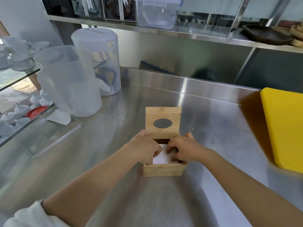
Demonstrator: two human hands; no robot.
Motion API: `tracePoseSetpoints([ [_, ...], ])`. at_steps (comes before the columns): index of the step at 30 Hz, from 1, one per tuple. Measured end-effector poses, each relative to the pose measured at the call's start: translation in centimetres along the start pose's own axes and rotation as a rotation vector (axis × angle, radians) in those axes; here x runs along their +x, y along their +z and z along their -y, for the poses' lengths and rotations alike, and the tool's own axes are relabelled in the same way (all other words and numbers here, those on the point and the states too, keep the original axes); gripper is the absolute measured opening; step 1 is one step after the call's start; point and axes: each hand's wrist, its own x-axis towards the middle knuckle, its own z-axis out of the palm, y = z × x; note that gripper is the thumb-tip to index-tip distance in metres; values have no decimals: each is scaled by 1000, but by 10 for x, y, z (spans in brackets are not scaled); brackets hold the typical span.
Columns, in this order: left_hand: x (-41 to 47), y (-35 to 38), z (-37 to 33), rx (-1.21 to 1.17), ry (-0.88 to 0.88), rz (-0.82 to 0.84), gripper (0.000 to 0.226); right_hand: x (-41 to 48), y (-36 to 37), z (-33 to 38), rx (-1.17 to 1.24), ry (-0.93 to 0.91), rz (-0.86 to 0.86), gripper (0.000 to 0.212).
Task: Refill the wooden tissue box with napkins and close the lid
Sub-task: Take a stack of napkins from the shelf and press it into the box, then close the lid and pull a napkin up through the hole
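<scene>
A wooden tissue box (163, 169) stands in the middle of the steel counter. Its lid (163, 119), with an oval slot, is swung up and back on the far side. White napkins (161, 157) lie inside the box. My left hand (144, 146) reaches into the box from the left, its fingers curled on the napkins. From the right, my right hand (183, 149) presses its fingertips down on the same napkins. Both hands hide most of the box's inside.
Two tall translucent plastic pitchers (68, 81) stand at the back left. A clear acrylic sheet (49, 138) lies left of the box. A yellow cutting board (286, 126) rests at the right edge. A steel shelf (180, 32) with containers hangs above the counter's back.
</scene>
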Motion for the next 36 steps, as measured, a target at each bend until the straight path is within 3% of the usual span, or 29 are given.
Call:
tracePoseSetpoints([
  [2, -3, -2, 4, -88, -1, 16, 16, -1, 0, 0, 7, -15, -14, 21],
  [5, -21, -18, 15, -536, -50, 69, 31, -5, 2, -4, 114, -44, -86, 16],
  [8, -37, -31, 26, -859, -116, -177, 21, -11, -3, -4, 560, -8, -355, 5],
  [10, -37, -27, 36, -986, -291, -387, 24, -8, -7, -5, 837, 101, -585, 13],
  [12, -32, -17, 42, -1160, -475, -493, 18, 0, -7, -9, 993, 215, -688, 21],
  [15, -26, -4, 39, -1443, -550, -409, 27, 9, -4, -14, 1219, 290, -497, 39],
  [17, -23, 2, 31, -1503, -506, -315, 26, 10, -1, -14, 1256, 274, -385, 35],
  [19, -19, 3, 23, -1492, -482, -323, 16, 8, 0, -12, 1259, 248, -377, 35],
  [23, -12, 7, 16, -1502, -519, -404, 28, 5, -2, -13, 1275, 289, -419, 33],
  [31, -1, 12, 4, -1743, -622, -577, 37, 3, -6, -12, 1422, 431, -398, 33],
  [36, -5, 11, 10, -1802, -524, -466, 33, -5, -4, -13, 1596, 429, -309, 37],
])
